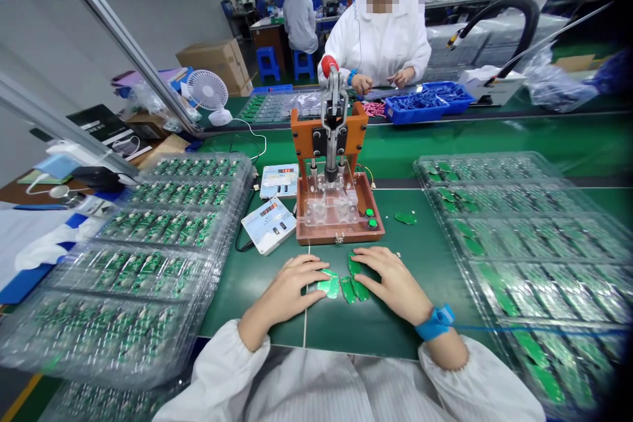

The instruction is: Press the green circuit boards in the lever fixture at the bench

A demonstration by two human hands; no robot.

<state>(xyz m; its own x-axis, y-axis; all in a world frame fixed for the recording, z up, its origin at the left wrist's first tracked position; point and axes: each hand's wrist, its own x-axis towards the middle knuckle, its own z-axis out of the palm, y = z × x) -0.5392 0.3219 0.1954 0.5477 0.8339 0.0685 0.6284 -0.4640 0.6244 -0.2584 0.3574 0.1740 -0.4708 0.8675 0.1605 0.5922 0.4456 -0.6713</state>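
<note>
Resting over the green table (430, 267) just in front of the press (332, 178), both hands are flanking a small cluster of green boards (348, 290). The left hand (297, 280) is touching the cluster's left side; its fingers are lying extended and loose, tips on a board, not clenching. The right hand (393, 280) is arching over the other side, fingers parted, a fingertip and the thumb resting on boards. Neither hand is visibly lifting one; how firmly they are pressing, I cannot tell. Such a light, flat touch is probably steadying the thin pieces and bringing them together without bending them. The cluster is lying close before the press, presumably for easy reach.

Left of the press, two meters (268, 225) are sitting right beside it, likely so that their displays are facing the wearer. Green buttons (372, 223) are standing at the right of its base, apparently handy for the right hand. One loose board (405, 217) is lying to the right of the press.

Farther out, left trays (213, 303) and right trays (457, 282) are bracketing the press, both bearing boards; their compartments are probably separating the pieces. A blue strap (435, 323) is circling the right wrist. Beyond the press, a co-worker (378, 36) in white is working behind blue bins (418, 117).
</note>
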